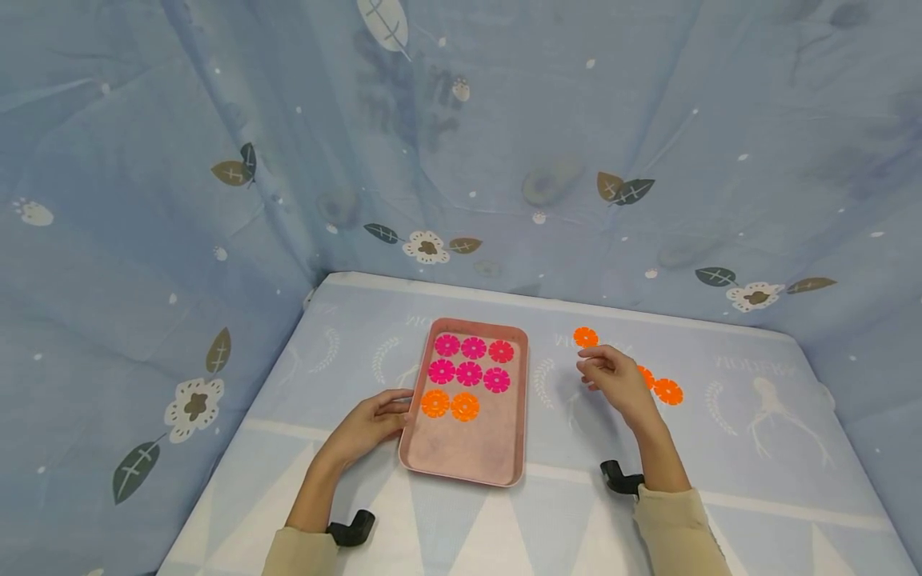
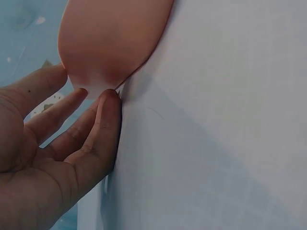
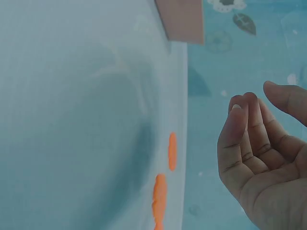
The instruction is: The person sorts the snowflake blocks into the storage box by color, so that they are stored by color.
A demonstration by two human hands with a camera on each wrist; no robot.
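Observation:
A pink rectangular tray [image 1: 490, 448] lies on the table, holding several flat, notched plastic discs in rows. Pink and red discs [image 1: 469, 374] fill its two back rows, and two orange discs [image 1: 435, 403] sit side by side in front of them. My left hand [image 1: 365, 428] touches the tray's left edge with its fingertips, close to the tabletop in the left wrist view. Over the table right of the tray, my right hand [image 1: 615, 380] holds nothing; its fingers are loosely bent, with the thumb [image 3: 288, 98] apart from them. A loose orange disc [image 1: 586, 337] lies just beyond its fingertips.
Two more orange discs [image 1: 668, 392] lie on the table right of my right hand, one partly hidden by it. A patterned cloth [image 1: 749, 448] covers the table. Blue printed curtains [image 1: 504, 160] hang behind and at the sides.

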